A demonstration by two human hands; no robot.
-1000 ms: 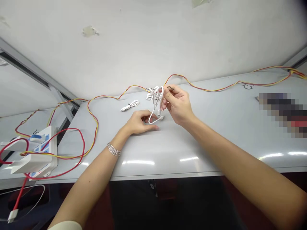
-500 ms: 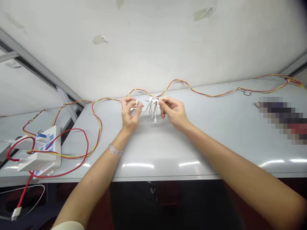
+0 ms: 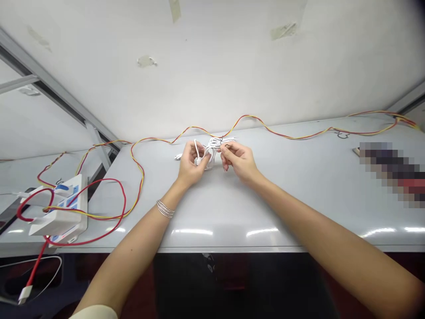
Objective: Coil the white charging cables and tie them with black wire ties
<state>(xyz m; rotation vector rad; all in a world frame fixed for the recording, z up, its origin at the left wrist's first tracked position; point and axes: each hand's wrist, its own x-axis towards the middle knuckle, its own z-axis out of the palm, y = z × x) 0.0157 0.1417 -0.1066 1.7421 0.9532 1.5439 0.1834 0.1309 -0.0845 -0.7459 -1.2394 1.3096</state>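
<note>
A coiled white charging cable (image 3: 214, 142) is held between my hands just above the grey tabletop, near the wall. My left hand (image 3: 191, 167) is closed around its left side, with loops running between thumb and fingers. A white cable end (image 3: 178, 157) pokes out beyond the fingers on the left. Thumb and forefinger of my right hand (image 3: 241, 160) pinch a thin black tie (image 3: 227, 146) at the right side of the coil. Part of the coil is hidden behind the fingers.
On the left sits a white power strip (image 3: 83, 195) with plugged-in adapters and a looped red cable (image 3: 123, 195). A twisted red-yellow wire (image 3: 247, 116) runs along the wall. Dark bent ties (image 3: 341, 134) lie at the right, near a blurred-out object (image 3: 392, 170). The table's front edge is close.
My left hand has moved right to the coil and closed around its left side. The cable end that hung below the coil no longer shows there. My right hand keeps its pinch.
</note>
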